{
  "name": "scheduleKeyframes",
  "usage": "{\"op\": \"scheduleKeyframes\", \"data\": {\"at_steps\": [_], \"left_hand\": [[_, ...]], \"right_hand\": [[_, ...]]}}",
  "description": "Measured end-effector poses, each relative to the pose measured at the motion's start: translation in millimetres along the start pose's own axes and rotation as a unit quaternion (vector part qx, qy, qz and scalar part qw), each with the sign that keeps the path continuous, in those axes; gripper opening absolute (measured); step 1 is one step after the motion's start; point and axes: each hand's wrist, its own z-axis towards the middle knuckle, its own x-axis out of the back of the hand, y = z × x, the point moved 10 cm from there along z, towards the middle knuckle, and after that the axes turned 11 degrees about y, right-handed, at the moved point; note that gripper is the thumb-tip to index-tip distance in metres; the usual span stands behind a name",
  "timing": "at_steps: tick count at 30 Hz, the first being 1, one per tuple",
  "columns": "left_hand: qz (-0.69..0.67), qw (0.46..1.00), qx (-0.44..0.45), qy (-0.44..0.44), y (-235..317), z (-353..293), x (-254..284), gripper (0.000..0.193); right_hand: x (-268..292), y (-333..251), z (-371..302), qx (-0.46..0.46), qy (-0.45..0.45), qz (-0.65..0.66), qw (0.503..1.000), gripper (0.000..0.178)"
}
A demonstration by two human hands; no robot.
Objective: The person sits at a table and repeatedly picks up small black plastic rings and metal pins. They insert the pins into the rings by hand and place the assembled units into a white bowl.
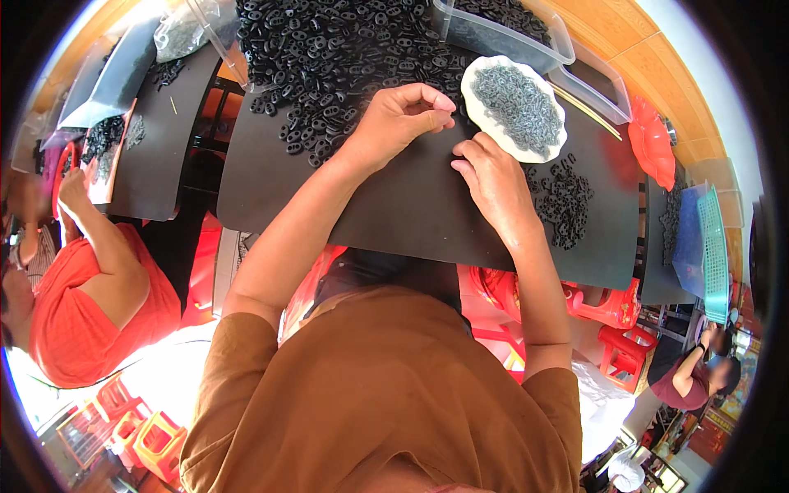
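Observation:
My left hand is raised over the dark table, thumb and fingertips pinched together. Anything between them is too small to make out. To the right, my right hand is also closed, its thumb against the bent fingers, just below a white scalloped dish. Small clear-grey pieces fill that dish. Beyond my left hand spreads a big heap of black two-holed plastic pieces. Beside my right wrist lies a smaller pile of black pieces.
Clear plastic bins stand along the far side, with a thin yellowish stick and a red scalloped dish at the right. At left, a person in red sits by another table. Red stools stand below the table.

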Motion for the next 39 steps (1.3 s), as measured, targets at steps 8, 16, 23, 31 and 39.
{"op": "scheduleKeyframes", "data": {"at_steps": [8,16,23,31,39], "left_hand": [[-0.087,0.995,0.040,-0.005,-5,0,1,0.010],[-0.109,0.993,0.047,-0.017,-5,1,-2,0.009],[-0.084,0.996,0.039,-0.015,-4,0,-2,0.011],[-0.058,0.998,0.019,-0.016,-2,0,-2,0.009],[-0.049,0.999,0.010,-0.019,-2,-1,-2,0.010]], "right_hand": [[-4,11,-8,-0.028,-0.043,0.052,0.997,0.016],[2,11,-4,-0.022,-0.033,0.097,0.995,0.014],[-6,17,-4,-0.053,-0.093,0.093,0.990,0.015],[-16,33,-6,-0.165,-0.103,0.236,0.952,0.014],[-10,44,5,-0.247,0.043,0.544,0.801,0.012]]}}
